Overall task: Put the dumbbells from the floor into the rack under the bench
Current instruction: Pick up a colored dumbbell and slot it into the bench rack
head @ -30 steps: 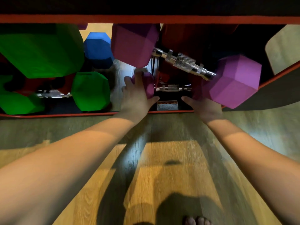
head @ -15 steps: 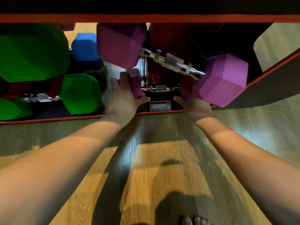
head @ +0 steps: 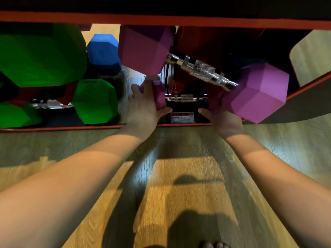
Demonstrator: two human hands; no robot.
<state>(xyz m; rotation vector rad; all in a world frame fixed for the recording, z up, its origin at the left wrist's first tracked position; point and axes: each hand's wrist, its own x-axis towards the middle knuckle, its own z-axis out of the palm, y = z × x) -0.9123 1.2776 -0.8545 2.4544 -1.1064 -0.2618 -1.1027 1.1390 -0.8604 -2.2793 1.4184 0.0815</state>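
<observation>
A small purple dumbbell (head: 186, 98) lies low in the rack under the bench, its chrome handle level. My left hand (head: 146, 109) wraps its left purple head. My right hand (head: 221, 119) grips its right head, which is mostly hidden behind a larger purple dumbbell (head: 202, 70) resting tilted on the tier above. Two green dumbbells (head: 41, 54) (head: 95, 101) and a blue one (head: 103, 52) sit in the rack at the left.
The bench's red-edged frame (head: 161, 19) spans the top. The rack's red base rail (head: 62, 128) runs along the wooden floor (head: 186, 176). A caution sticker (head: 182, 117) sits between my hands. My toes (head: 214, 245) show at the bottom.
Both hands stay on the small purple dumbbell in the same spot. The view has shifted slightly sideways and back; nothing was let go.
</observation>
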